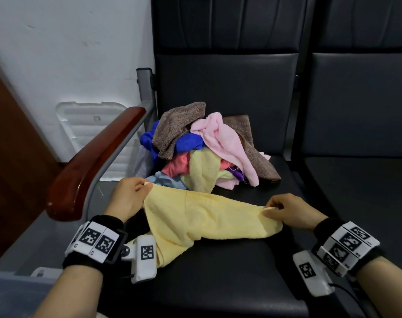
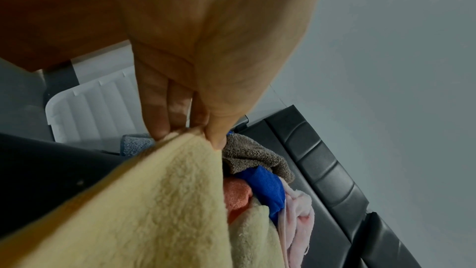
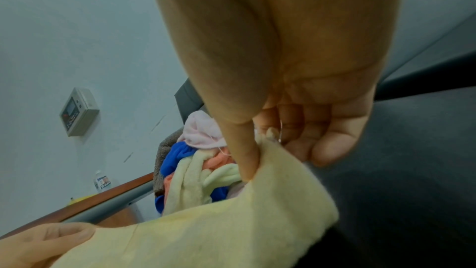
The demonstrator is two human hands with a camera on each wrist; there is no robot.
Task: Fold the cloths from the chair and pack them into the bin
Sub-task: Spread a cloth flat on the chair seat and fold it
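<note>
A pale yellow cloth point(image 1: 202, 219) is stretched between both hands above the black chair seat point(image 1: 230, 267). My left hand point(image 1: 129, 198) pinches its left top corner, thumb against fingers, as the left wrist view shows on the yellow cloth point(image 2: 154, 201). My right hand point(image 1: 287, 211) pinches the right top corner; in the right wrist view the thumb presses the yellow cloth point(image 3: 231, 231) against curled fingers. The lower part of the cloth sags onto the seat. Behind it lies a heap of cloths point(image 1: 207, 145): brown, pink, blue, coral, light yellow-green and purple.
A wooden armrest point(image 1: 92, 164) on a grey metal frame borders the seat on the left. A white plastic lid point(image 1: 90, 127) leans by the wall behind it. A bluish bin edge point(image 1: 14, 292) shows at bottom left. A second black seat point(image 1: 367, 180) lies to the right.
</note>
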